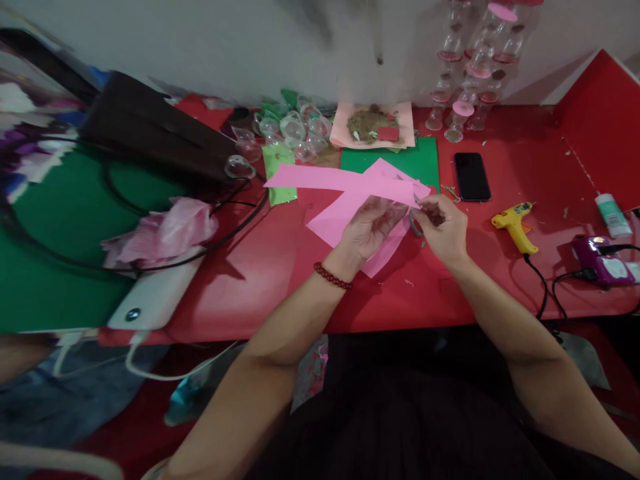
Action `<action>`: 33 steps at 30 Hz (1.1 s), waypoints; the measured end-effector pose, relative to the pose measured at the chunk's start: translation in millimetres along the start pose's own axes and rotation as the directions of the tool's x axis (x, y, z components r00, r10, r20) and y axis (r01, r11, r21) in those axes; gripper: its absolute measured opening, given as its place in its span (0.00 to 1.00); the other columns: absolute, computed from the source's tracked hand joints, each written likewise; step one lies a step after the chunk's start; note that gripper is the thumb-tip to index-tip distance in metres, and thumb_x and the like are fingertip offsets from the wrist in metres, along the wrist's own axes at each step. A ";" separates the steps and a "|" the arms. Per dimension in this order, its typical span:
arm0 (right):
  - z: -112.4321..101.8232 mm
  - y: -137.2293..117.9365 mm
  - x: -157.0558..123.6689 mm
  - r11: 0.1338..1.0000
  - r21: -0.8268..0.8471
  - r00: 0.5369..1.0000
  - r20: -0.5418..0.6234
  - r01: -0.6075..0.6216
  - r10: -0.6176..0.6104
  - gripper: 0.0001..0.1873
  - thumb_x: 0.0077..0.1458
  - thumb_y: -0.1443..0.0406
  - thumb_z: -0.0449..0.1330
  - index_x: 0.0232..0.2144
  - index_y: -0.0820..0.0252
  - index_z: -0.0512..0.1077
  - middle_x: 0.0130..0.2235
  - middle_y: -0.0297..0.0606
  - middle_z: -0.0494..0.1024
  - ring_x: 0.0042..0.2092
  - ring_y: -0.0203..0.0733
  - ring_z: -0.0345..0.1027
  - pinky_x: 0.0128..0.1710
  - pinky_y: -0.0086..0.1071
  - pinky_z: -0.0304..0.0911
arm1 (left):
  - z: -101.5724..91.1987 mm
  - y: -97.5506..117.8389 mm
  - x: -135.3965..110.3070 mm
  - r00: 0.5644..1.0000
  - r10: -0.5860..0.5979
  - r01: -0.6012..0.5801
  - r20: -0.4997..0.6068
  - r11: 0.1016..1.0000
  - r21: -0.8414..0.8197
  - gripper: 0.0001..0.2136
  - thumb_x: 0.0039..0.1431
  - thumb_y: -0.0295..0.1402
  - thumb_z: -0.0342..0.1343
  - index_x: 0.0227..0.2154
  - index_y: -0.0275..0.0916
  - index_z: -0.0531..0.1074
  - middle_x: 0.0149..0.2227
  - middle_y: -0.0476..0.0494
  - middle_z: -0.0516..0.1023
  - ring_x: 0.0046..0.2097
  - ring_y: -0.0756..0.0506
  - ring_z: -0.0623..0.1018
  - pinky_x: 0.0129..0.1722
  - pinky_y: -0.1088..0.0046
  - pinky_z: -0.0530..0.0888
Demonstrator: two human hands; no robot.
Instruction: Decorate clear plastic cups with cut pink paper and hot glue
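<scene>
Presently, the pink strip [315, 178] is above the pink paper [330, 219], over the red bench [265, 280]. The right hand [445, 227] has its fingers clamped on the strip's right end. The left hand [367, 233] is at its lower edge; whether its fingers are together, I cannot tell.

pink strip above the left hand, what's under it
Beneath the pink strip show the left hand, a larger pink sheet, a light-green packet and the red tabletop. The strip hides the packet's middle and part of the sheet.
</scene>
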State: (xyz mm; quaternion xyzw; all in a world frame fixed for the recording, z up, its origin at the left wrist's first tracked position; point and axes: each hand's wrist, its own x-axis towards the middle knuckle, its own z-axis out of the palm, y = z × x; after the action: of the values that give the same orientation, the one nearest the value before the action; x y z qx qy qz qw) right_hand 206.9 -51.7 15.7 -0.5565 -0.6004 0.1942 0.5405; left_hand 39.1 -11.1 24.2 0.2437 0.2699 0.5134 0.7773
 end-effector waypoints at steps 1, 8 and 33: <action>-0.4 1.0 0.4 1.000 -0.015 0.999 -0.027 0.018 -0.018 0.12 0.60 0.56 0.68 0.43 0.53 0.78 0.39 0.36 0.79 0.34 0.38 0.70 0.34 0.34 0.67 | -0.5 -0.2 -0.2 1.000 0.001 -0.001 0.008 1.000 0.020 0.10 0.57 0.24 0.70 0.28 0.40 0.74 0.30 0.51 0.80 0.38 0.50 0.84 0.51 0.72 0.83; -0.9 -5.3 0.6 0.999 0.004 0.991 0.124 0.040 -0.041 0.09 0.63 0.55 0.67 0.38 0.53 0.82 0.39 0.39 0.85 0.43 0.46 0.78 0.48 0.42 0.73 | -0.7 -5.0 -2.3 0.988 0.071 -0.102 0.138 0.967 0.235 0.20 0.47 0.38 0.80 0.41 0.44 0.80 0.29 0.54 0.77 0.34 0.50 0.78 0.44 0.72 0.77; -17.1 30.8 11.5 0.785 -0.616 0.957 0.262 0.065 0.126 0.26 0.56 0.61 0.70 0.57 0.60 0.78 0.52 0.54 0.77 0.50 0.60 0.75 0.50 0.54 0.72 | -11.5 27.9 13.1 0.999 0.015 -0.015 -0.050 1.000 0.011 0.15 0.47 0.32 0.71 0.37 0.43 0.75 0.37 0.48 0.84 0.43 0.44 0.85 0.48 0.63 0.82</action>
State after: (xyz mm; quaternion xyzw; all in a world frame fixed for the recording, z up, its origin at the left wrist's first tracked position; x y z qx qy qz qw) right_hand 238.1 -38.5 0.7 -0.6778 -0.6938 0.0747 0.2314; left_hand 17.0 12.1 31.9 0.2371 0.2901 0.5236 0.7652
